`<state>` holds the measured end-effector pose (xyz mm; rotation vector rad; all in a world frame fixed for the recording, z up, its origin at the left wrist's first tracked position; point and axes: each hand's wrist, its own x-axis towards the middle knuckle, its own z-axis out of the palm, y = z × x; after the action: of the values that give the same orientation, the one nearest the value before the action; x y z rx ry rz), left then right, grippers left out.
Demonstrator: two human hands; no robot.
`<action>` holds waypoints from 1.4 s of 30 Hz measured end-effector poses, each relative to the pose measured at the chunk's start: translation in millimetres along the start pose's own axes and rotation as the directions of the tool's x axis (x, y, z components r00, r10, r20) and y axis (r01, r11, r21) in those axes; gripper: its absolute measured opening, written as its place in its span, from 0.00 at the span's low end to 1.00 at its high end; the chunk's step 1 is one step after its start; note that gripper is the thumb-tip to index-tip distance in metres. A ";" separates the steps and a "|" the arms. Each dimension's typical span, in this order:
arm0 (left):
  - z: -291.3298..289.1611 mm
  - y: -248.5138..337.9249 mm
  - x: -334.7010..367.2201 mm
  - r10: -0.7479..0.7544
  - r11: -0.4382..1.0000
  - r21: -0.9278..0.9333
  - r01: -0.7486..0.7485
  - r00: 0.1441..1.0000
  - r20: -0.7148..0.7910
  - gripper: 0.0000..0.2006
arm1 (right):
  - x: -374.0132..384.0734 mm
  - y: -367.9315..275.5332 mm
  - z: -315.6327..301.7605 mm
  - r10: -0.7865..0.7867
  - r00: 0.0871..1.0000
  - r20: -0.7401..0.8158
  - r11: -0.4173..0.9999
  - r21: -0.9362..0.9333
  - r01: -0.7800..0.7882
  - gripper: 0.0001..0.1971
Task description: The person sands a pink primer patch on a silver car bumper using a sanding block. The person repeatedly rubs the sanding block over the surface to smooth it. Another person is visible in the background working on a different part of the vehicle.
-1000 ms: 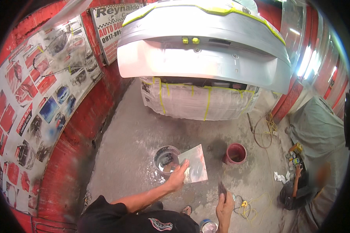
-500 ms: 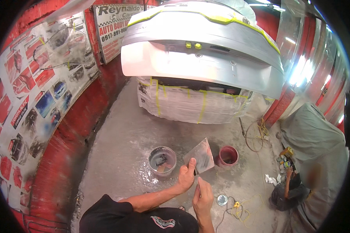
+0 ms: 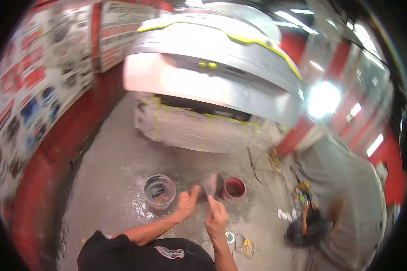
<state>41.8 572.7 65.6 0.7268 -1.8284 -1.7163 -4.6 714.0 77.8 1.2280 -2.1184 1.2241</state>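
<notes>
My left hand (image 3: 186,205) is closed on a flat mixing board (image 3: 209,184), its thumb on top. The board is smeared by motion and stands tilted, so its face barely shows. Close beside it, my right hand (image 3: 217,216) grips a thin flat scraper (image 3: 210,199), mostly hidden by the fingers, its end near the board. Both hands are above the floor between a clear bucket (image 3: 147,195) with water and blocks in it and a dark red bucket (image 3: 243,189).
Ahead stands a car with a bare silver tailgate (image 3: 181,77) and a masked lower rear (image 3: 181,131). To the right, a person (image 3: 307,228) crouches by a grey cover (image 3: 357,198). A round tin lid (image 3: 230,237) and a yellow cord (image 3: 246,247) lie on the wet floor (image 3: 108,180).
The view has swung right, so the car and buckets sit further left. The board has turned from showing its broad face to a narrower, blurred shape. Both hands keep their grips.
</notes>
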 end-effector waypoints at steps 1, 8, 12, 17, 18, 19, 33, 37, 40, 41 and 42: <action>-10.0 9.3 -0.5 0.007 1.000 0.024 -0.007 1.000 0.001 0.34 | 5.8 -3.7 5.4 -0.016 1.000 0.004 1.000 0.010 0.016 0.23; -24.6 -47.1 17.5 0.038 0.997 0.058 -0.041 0.998 0.052 0.31 | 31.2 -1.6 12.7 0.034 0.999 0.036 0.999 0.008 -0.034 0.28; -23.2 -106.6 5.5 0.067 0.955 0.278 -0.105 0.988 0.142 0.29 | 63.1 14.8 -9.7 0.142 0.975 -0.173 0.990 0.027 -0.139 0.19; -52.7 -70.2 67.4 0.043 0.959 -0.284 -0.016 0.995 0.090 0.21 | 51.6 29.2 -13.5 0.585 0.810 -0.050 0.635 0.650 -0.418 0.15; -59.9 -75.9 77.4 0.108 0.974 -0.205 -0.091 0.991 0.074 0.20 | 45.1 23.9 -5.6 0.645 0.762 0.061 0.495 0.727 -0.477 0.16; -44.7 -30.1 74.6 0.024 0.901 -0.432 0.030 0.993 0.119 0.19 | 35.8 18.5 0.4 0.691 0.703 0.167 0.350 0.773 -0.528 0.17; -12.7 -11.5 15.2 -0.054 0.873 -0.413 0.260 0.893 0.447 0.19 | -16.2 115.1 1.2 0.812 0.554 -0.185 0.566 0.482 -0.669 0.20; -5.9 -13.5 25.3 -0.098 0.944 -0.278 0.180 0.954 0.285 0.19 | -12.1 75.9 -21.2 0.646 0.763 0.009 0.692 0.416 -0.590 0.15; -11.1 -4.4 45.7 -0.176 0.882 -0.391 0.264 0.953 0.246 0.18 | -8.2 49.8 -23.9 0.309 0.890 0.334 0.904 0.188 -0.385 0.11; -14.5 -0.5 52.0 -0.205 0.834 -0.462 0.301 0.947 0.246 0.18 | -9.5 56.6 -29.6 0.211 0.867 0.451 0.977 -0.098 -0.188 0.11; -16.0 2.5 58.5 -0.178 0.796 -0.534 0.286 0.953 0.245 0.18 | -10.7 60.9 -33.6 0.151 0.800 0.580 0.937 -0.343 0.072 0.12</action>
<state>10.8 520.6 69.9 0.5661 -1.2417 -2.4057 -52.9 761.5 58.7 1.5422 -2.6635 0.4353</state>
